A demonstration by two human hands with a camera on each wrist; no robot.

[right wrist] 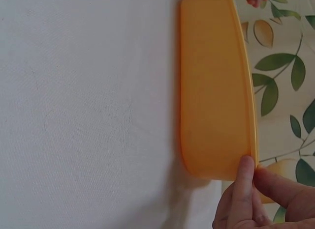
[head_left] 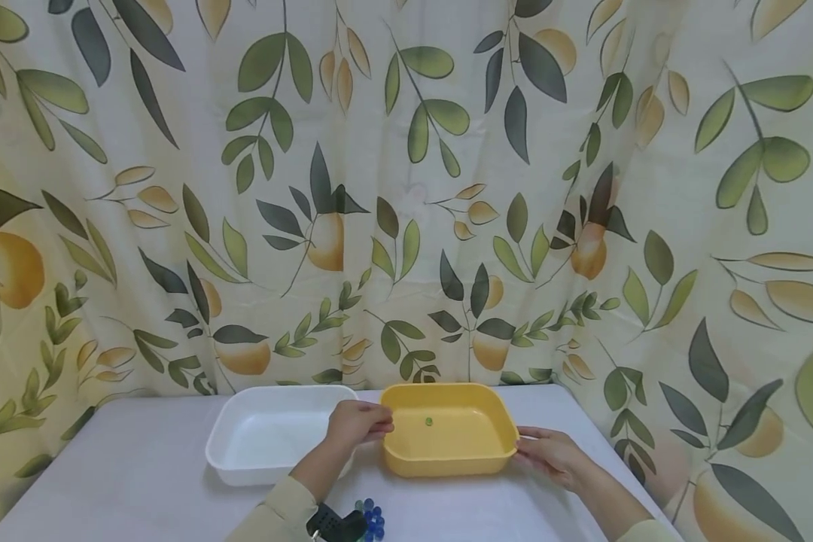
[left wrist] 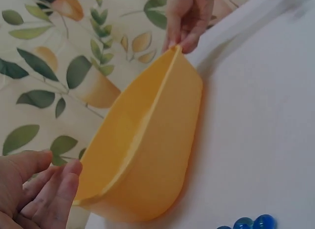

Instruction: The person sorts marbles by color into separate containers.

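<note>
A yellow plastic basin (head_left: pixel 447 465) stands on the table with one small green marble (head_left: pixel 429 421) inside. My right hand (head_left: pixel 552 454) pinches the basin's right rim between thumb and fingers, as the right wrist view shows. At the opposite end, my left hand (head_left: pixel 359 423) is beside the left rim, its fingers loosely bent. In the left wrist view, the left fingers (left wrist: pixel 64 189) appear close to the rim without closing round it; whether they touch cannot be told. Several blue marbles (head_left: pixel 374 519) lie together near the table's front, partly hidden by the left wrist's strap.
A white basin (head_left: pixel 244 476) stands left of the yellow one, its right part behind my left forearm. The white-covered table (head_left: pixel 142 452) ends at a leaf-and-fruit patterned curtain (head_left: pixel 406 226) behind.
</note>
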